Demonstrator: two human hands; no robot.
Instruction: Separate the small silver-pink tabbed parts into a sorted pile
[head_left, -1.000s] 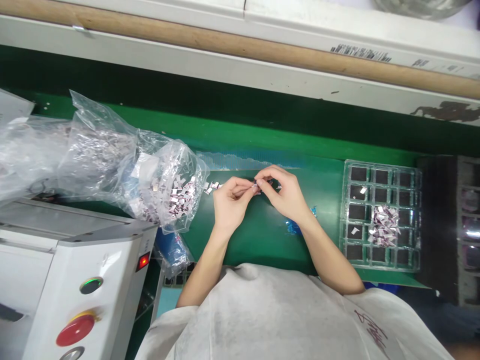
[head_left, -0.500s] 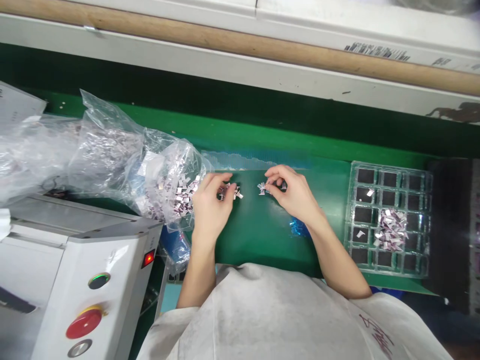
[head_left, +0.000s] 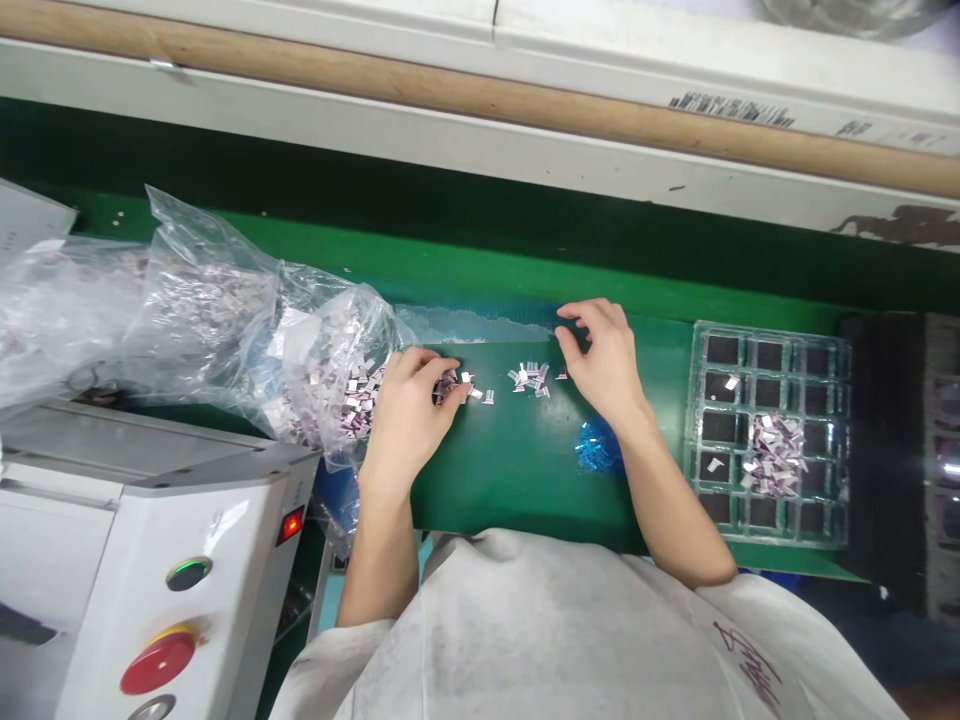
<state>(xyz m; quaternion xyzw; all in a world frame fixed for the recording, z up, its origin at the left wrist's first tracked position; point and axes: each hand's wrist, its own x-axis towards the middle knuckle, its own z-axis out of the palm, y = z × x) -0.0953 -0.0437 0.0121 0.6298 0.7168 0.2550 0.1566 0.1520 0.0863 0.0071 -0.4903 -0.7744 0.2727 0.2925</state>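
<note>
My left hand (head_left: 409, 415) is curled round a cluster of small white-and-purple rectangular pieces (head_left: 448, 386), thumb and forefinger close to them. Its palm hides part of the cluster. My right hand (head_left: 600, 350) is raised, thumb and fingers apart, with nothing visible between them. It is beside the right end of a translucent bluish strip (head_left: 472, 325) on the green work surface (head_left: 502, 470). Between the hands lies a loose group of similar pieces (head_left: 531, 378). A heap of shiny blue slivers (head_left: 595, 447) sits below my right hand, near the wrist.
Clear plastic bags (head_left: 202, 290) of pieces lie at left; one open bag (head_left: 352, 390) spills toward my left hand. A compartment tray (head_left: 694, 430) at right holds a heap of pieces (head_left: 776, 455). A grey machine (head_left: 247, 540) with a red button (head_left: 157, 660) stands front left.
My right hand has moved up and right, off the middle group of pieces, and its fingers have spread. My left hand stays by its cluster. The view has shifted slightly.
</note>
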